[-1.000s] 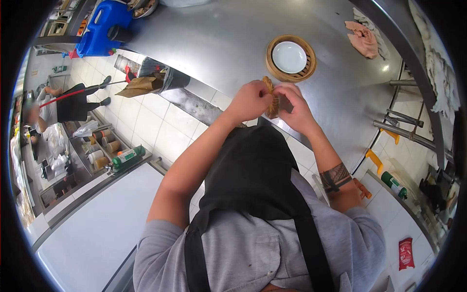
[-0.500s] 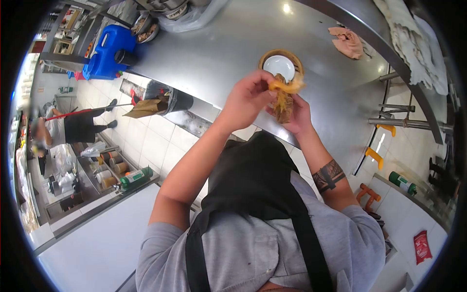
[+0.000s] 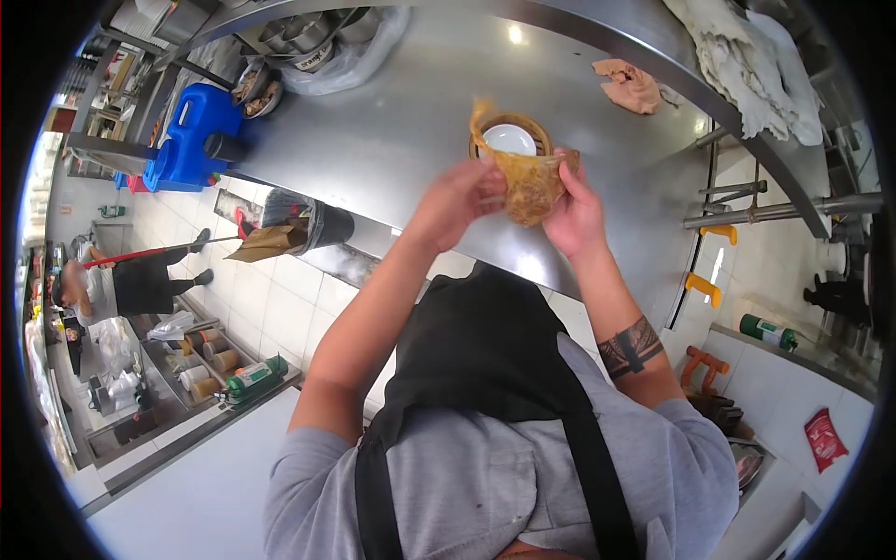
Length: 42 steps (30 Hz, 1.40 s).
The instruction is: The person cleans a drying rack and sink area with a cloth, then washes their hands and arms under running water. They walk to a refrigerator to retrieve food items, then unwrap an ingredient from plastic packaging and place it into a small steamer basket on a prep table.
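My right hand (image 3: 576, 213) grips the right side of a wrinkled, translucent yellow-brown plastic bag (image 3: 530, 191) with brownish contents that I cannot make out. A twisted tail of the bag (image 3: 480, 117) sticks up at its far left. My left hand (image 3: 459, 201) is at the bag's left side, fingers apart and slightly blurred; it may be touching the bag. Just beyond the bag, a round bamboo steamer (image 3: 537, 124) stands on the steel table (image 3: 392, 140) with a white bowl (image 3: 509, 140) inside. The bag partly hides the steamer's near side.
A pinkish cloth (image 3: 629, 88) lies at the table's far right. Metal bowls (image 3: 266, 98) and a blue jug (image 3: 198, 135) are at the left. Below the table edge stands a lined bin (image 3: 327, 229) with cardboard. Another person (image 3: 121, 280) holds a red-handled pole farther left.
The bag has turned and spread wider between my hands, its twisted end now pointing away to the left. My left fingers have come off the twisted end and spread apart.
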Each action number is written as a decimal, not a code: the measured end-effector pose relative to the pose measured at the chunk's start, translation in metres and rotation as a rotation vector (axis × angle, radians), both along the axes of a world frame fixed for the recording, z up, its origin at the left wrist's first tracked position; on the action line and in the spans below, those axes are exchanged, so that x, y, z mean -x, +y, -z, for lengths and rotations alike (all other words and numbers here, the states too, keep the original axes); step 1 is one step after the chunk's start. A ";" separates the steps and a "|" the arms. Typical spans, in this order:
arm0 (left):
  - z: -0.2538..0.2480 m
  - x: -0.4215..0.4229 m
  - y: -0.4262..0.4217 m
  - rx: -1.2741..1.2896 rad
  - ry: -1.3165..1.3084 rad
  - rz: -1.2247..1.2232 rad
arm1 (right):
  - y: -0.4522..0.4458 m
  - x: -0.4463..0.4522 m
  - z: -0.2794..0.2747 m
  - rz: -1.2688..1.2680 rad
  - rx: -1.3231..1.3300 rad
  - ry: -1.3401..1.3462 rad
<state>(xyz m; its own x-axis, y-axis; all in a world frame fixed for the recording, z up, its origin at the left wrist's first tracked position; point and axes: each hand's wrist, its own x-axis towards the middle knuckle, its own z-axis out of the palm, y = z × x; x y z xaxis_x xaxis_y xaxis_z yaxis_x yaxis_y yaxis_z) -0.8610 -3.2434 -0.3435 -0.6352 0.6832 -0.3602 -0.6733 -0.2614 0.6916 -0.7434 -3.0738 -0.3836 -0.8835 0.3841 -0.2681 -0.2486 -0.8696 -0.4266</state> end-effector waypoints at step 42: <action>0.045 -0.172 -0.232 -0.014 0.323 0.316 | -0.313 -0.225 -0.014 0.120 -1.452 -0.617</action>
<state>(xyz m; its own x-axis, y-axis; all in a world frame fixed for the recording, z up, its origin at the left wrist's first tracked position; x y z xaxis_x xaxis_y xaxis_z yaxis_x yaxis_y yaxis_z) -0.6885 -3.4755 -0.3888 -0.4726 0.8652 -0.1676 -0.4720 -0.0879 0.8772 -0.5183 -3.3870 -0.3701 -0.7289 0.6795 0.0832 0.2362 0.3637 -0.9011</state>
